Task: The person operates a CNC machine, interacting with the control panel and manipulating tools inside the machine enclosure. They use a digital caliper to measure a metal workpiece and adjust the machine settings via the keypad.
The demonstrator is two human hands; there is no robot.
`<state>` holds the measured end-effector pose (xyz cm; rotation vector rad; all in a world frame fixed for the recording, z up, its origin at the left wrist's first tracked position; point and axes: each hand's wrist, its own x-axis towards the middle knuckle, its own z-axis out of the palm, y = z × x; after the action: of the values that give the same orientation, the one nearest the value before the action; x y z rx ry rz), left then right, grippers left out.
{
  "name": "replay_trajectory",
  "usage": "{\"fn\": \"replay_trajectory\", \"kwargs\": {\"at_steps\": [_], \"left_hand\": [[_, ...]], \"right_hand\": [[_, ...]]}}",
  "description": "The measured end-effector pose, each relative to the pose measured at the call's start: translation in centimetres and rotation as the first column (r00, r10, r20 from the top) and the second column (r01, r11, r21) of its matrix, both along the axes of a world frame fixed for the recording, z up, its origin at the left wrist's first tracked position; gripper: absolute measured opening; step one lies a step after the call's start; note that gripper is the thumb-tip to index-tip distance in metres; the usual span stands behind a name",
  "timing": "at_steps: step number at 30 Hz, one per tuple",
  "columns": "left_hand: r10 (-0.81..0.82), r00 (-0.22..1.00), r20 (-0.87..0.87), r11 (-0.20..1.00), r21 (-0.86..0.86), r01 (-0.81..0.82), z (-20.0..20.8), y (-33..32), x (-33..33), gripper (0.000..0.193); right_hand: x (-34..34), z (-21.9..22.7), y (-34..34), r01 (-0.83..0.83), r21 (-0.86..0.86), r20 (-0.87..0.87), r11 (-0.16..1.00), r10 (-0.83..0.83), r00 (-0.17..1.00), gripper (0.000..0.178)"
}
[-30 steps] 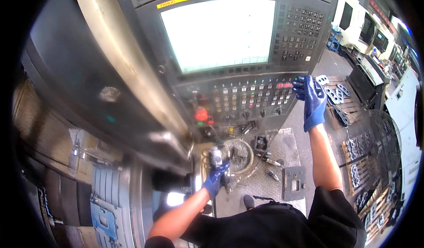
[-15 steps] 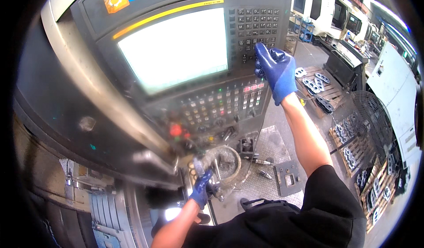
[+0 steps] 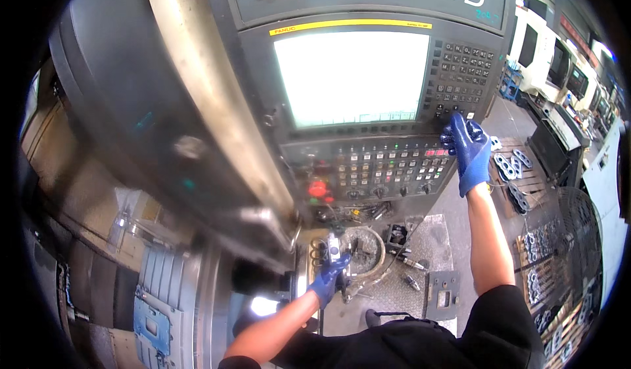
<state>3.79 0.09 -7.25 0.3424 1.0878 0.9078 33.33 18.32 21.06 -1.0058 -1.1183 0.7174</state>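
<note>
My right hand (image 3: 470, 147), in a blue coated glove, is at the lower right of a machine's control panel. One finger points up at the bottom keys of the black keypad (image 3: 465, 73); the others are curled, with nothing seen in them. Whether the fingertip touches a key I cannot tell. Left of the keypad glows a washed-out white screen (image 3: 351, 80). Lower down, my gloved left hand (image 3: 328, 280) is closed around a small grey-white handheld device (image 3: 334, 245), its kind unclear. Beside it lies a round metal ring-shaped basin (image 3: 380, 254).
Under the screen are rows of buttons and a red emergency stop knob (image 3: 317, 189). Metal tool holders (image 3: 411, 262) and a square plate (image 3: 444, 295) lie on the tread-plate surface. A black fan (image 3: 580, 228) and pallets of metal parts (image 3: 516, 165) stand at right.
The view has turned, so the panel sits further right in the picture. My right hand has moved slightly down the keypad. My left hand still holds the grey-white device.
</note>
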Motion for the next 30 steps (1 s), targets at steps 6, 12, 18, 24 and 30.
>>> {"fn": "replay_trajectory", "kwargs": {"at_steps": [6, 12, 18, 24, 30], "left_hand": [[0.003, 0.999, -0.04, 0.994, 0.105, 0.001, 0.0, 0.1, 0.4, 0.056], [-0.012, 0.996, -0.092, 0.997, 0.073, 0.019, -0.2, 0.1, 0.6, 0.058], [-0.027, 1.0, -0.009, 0.998, 0.049, 0.028, 2.1, -0.3, 1.0, 0.044], [0.038, 0.997, 0.066, 0.998, 0.037, -0.04, 3.6, -0.2, 1.4, 0.046], [0.022, 0.998, 0.055, 1.0, 0.013, -0.023, 3.1, -0.2, 1.0, 0.044]], "right_hand": [[0.7, -1.1, 0.8, -0.003, 0.029, -0.028, 1.0, 0.003, 1.0, 0.026], [0.6, -0.6, 0.4, 0.006, 0.001, -0.004, 1.0, -0.006, 1.0, 0.024], [1.2, -0.6, 0.3, -0.072, -0.006, -0.104, 0.997, 0.071, 0.992, 0.026], [1.8, -1.4, 0.7, 0.05, -0.034, -0.032, 0.998, -0.052, 0.998, 0.026], [0.3, 0.4, 0.7, 0.017, -0.046, -0.082, 0.999, -0.02, 0.996, 0.028]]}}
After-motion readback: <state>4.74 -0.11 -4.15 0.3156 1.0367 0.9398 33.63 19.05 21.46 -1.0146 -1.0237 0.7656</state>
